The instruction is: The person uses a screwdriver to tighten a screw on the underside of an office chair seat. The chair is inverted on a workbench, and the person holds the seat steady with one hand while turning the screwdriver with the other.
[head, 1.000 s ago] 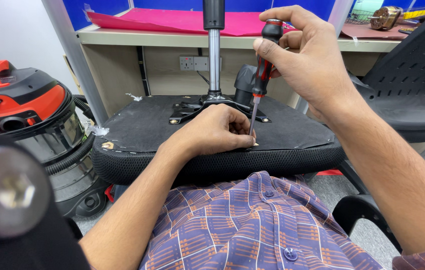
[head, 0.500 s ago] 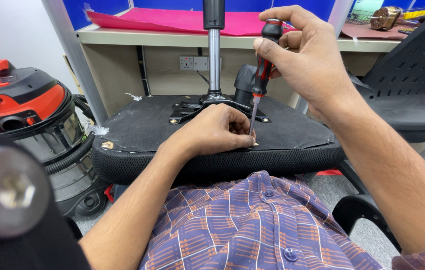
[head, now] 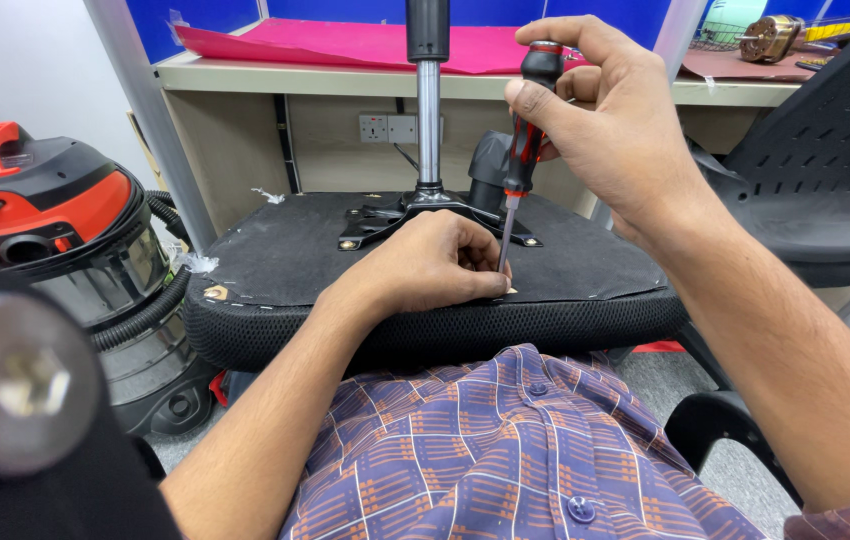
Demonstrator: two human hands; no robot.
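Gripping screwdriver [head: 520,150] handle, right hand [head: 615,130] at 1 o'clock; left hand [head: 430,265] pinches tip on seat underside [head: 285,250]. Stiff, light tool, likely slip-prone.

Screwdriver [head: 523,140]: red-and-black handle, thin steel shaft, held near upright, tilted slightly, tip down on the seat's near edge.

Seat [head: 285,250]: office chair seat turned upside down, black fabric underside facing up, mesh rim toward the viewer, metal base plate and chrome column rising from its middle.
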